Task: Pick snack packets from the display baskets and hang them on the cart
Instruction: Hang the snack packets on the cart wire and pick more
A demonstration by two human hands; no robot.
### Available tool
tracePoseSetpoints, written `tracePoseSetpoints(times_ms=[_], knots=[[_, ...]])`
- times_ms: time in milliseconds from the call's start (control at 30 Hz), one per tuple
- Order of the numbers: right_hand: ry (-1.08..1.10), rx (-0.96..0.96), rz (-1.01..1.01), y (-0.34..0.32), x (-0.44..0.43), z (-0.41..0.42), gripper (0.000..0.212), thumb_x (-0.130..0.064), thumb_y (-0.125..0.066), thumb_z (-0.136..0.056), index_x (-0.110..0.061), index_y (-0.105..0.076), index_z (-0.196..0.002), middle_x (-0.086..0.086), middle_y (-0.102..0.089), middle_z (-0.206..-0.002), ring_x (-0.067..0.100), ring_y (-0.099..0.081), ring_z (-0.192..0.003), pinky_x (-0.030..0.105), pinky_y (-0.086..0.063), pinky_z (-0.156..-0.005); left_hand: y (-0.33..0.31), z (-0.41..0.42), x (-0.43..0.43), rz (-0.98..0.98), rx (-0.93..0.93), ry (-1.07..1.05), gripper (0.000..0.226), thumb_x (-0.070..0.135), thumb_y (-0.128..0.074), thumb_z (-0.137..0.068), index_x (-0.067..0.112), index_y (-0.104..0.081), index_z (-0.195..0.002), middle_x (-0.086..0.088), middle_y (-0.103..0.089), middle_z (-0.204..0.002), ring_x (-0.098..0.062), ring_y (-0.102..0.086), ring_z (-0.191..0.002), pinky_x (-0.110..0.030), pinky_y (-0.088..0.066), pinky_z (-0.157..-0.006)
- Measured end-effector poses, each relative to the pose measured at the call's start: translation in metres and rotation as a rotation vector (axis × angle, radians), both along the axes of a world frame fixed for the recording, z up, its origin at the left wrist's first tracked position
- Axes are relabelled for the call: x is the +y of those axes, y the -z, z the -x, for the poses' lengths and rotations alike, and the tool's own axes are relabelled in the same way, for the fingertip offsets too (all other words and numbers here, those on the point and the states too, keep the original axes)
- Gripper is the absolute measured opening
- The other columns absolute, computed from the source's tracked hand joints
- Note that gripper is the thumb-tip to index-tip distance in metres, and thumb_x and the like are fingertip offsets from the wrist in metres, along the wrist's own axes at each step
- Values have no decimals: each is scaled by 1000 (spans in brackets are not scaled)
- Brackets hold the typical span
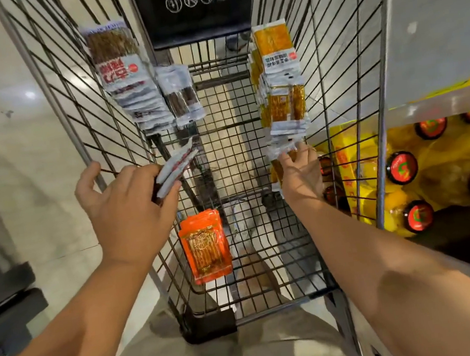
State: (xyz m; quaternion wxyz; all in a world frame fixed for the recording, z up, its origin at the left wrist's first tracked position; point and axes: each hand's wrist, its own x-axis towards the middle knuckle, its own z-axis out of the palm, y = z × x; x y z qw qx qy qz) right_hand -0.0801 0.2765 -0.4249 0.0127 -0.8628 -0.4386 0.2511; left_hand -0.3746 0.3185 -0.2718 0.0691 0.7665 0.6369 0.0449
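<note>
Snack packets [175, 166]: gripped in left hand [127, 208] beside cart [45, 87] left wall, not yet hung. Pinched by right hand [299, 171]: bottom of hanging yellow stack [280, 96]. Risks: missing the wire, dropping packets to cart floor; tugging stack loose.

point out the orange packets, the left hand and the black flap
orange packets [204, 246], head view, middle of front packet
left hand [128, 211], head view, back of hand
black flap [195, 18], head view, printed centre
</note>
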Motion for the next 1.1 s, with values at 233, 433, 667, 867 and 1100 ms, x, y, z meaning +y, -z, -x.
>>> tracePoseSetpoints(times_ms=[233,433,667,867,1100], knots=[[-206,-175,234,-1,-10,15,64,-40,-54,-99,-19,-26,-152,9,-27,-155,30,-36,-135,41,-37,-108,2,1,0,-6,21,7,27,40,-62,-97,15,-71,-98,-2,-65,-81,-26,-64,-74,-40,-12,-112],[53,31,179,-1,-15,6,60,-39,-56,-98,-28,-31,-152,4,-42,-150,28,-50,-129,37,-42,-93,2,1,1,-3,28,-6,30,43,-58,-98,15,-71,-98,-2,-65,-82,-25,-64,-76,-38,-9,-113],[-98,-48,210,-2,-23,1,42,-43,-46,-104,-17,-47,-137,14,-50,-138,32,-47,-128,45,-39,-106,0,-2,1,22,42,-15,30,45,-63,-97,16,-69,-91,-1,-66,-77,-25,-64,-72,-39,-12,-113],[-124,-35,237,-22,-15,7,32,-30,-54,-100,-18,-48,-129,11,-41,-134,28,-43,-116,41,-44,-94,-2,-5,-1,28,-38,-41,31,46,-68,-93,15,-67,-99,1,-69,-71,-23,-68,-68,-38,-14,-113],[190,1009,86,-96,25,59,29,-28,-51,-105,-13,-69,-122,5,-69,-122,19,-60,-119,35,-45,-97,-29,-15,1,127,-294,-206,52,42,-79,-82,6,-64,-116,-9,-75,-89,-28,-42,-123,-49,-26,-111]])
